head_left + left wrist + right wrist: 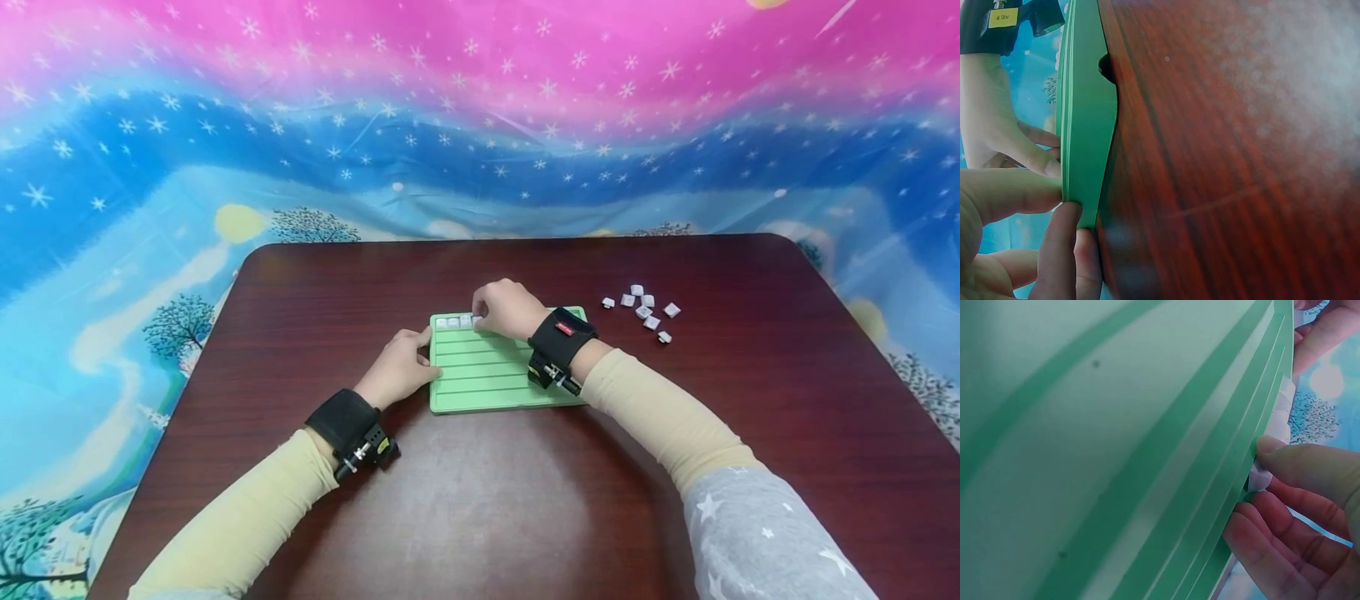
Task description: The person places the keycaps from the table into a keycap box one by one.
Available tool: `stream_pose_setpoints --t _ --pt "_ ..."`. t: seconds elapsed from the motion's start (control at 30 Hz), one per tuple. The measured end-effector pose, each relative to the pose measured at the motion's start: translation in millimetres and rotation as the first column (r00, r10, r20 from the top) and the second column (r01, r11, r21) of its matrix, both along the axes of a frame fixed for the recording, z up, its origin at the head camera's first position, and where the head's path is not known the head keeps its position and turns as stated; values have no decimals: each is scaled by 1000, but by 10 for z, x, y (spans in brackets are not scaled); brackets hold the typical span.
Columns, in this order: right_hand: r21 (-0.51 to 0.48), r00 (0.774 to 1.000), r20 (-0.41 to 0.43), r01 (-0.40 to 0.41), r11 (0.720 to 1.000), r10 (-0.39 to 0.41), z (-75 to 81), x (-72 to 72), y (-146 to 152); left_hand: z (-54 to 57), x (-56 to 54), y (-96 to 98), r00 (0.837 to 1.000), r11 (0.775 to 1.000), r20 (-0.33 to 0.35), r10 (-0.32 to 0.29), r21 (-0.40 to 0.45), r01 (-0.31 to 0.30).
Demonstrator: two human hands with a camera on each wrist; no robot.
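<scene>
A light green tray (480,379) with raised parallel ridges lies on the table. My left hand (401,367) grips its left edge; the left wrist view shows the thumb and fingers (1059,250) against the green side. Over the top row, my right hand (510,310) pinches a small white keycap (1260,477) between thumb and fingers, at the ridge. Several white keycaps (453,322) stand side by side in that row, left of the right hand. The hand hides part of the row beyond them.
Several loose white keycaps (643,312) lie scattered on the dark wooden table (480,500), right of the tray. Behind the table hangs a pink and blue patterned cloth (480,125). Each wrist wears a black strap (345,421) with a small camera.
</scene>
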State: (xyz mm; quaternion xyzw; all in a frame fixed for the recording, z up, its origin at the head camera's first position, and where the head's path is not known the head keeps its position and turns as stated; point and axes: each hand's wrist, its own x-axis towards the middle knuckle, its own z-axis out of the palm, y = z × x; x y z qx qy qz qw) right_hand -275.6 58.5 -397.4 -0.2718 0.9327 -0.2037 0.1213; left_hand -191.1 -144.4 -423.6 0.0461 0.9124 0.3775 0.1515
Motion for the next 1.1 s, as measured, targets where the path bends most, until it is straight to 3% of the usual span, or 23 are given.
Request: stream_pose_setpoints --t 0.67,1.1 --pt "-32 998 -30 -64 997 63 -18 12 115 -7 9 -11 1000 1000 3 -13 20 13" --pt "-150 990 -106 -104 983 89 11 114 467 16 23 9 1000 1000 -9 2 6 -2"
